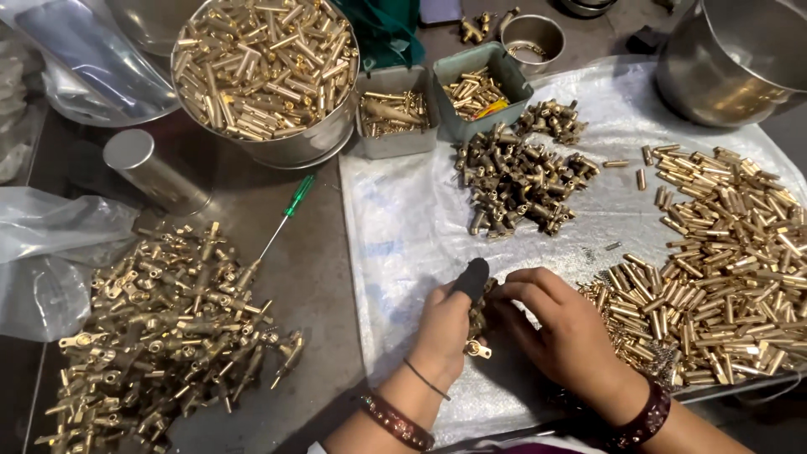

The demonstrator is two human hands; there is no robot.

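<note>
A small brass fitting with a ring-shaped end (477,346) is being gripped between both hands, low on the white plastic sheet (403,244). The left hand (444,329), its thumb covered by a black finger cot (472,277), is being closed on the fitting from the left; the right hand (561,329) is being pressed against it from the right, fingertips touching the left hand. Just right of the hands, a large heap of straight brass tubes (723,269) is lying on the sheet. Above the hands, a pile of darker brass fittings (517,181) is resting. Well to the left, a heap of assembled brass parts (168,328) is lying beside a green-handled screwdriver (286,214). A steel bowl of brass tubes (265,71) is standing at the top.
</note>
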